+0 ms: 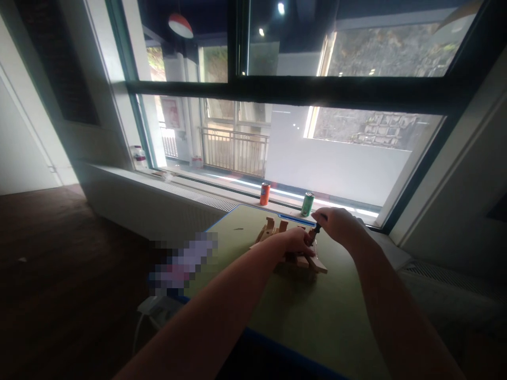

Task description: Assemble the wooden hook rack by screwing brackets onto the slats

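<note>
A small assembly of light wooden pieces (304, 261) lies on the pale green table, with upright curved wooden parts (282, 226) on its far side. My left hand (298, 241) is closed on its right part, fingertips by a slanting wooden strip (318, 265). From the right, my right hand (336, 224) grips a dark-handled screwdriver (317, 229), which points down between the hands at the wood. Its tip is hidden by my left fingers, so I cannot tell whether it touches a screw.
An orange can (265, 194) and a green can (307, 204) stand on the window sill behind the table (336, 316). A thin dark item (238, 229) lies at the table's far left. Beside the left edge is a pixelated purple patch (192, 258).
</note>
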